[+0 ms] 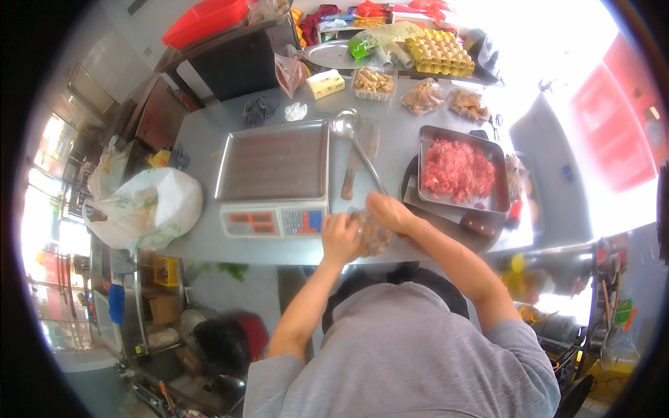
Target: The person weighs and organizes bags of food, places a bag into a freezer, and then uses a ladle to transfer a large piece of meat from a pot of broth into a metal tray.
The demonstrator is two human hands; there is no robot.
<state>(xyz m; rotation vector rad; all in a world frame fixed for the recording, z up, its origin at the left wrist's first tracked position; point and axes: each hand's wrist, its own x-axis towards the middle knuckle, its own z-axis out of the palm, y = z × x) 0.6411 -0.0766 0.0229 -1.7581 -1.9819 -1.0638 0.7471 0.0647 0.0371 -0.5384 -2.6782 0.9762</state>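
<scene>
At the front edge of the metal table, my left hand grips the left side of a clear plastic bag with brownish pieces inside. On the bag's upper right, my right hand has its fingers closed on the bag's top. A steel ladle lies beyond, its handle end running behind my right hand. Left of the ladle rests a knife with a worn handle. The digital scale stands to the left with a bare steel platter. On the right, a steel tray holds raw minced meat.
A cleaver lies partly under the tray on a dark round board. Farther back are a tissue pack, a plastic box of ginger-like pieces, bagged goods and an egg tray. A white plastic bag sits at left.
</scene>
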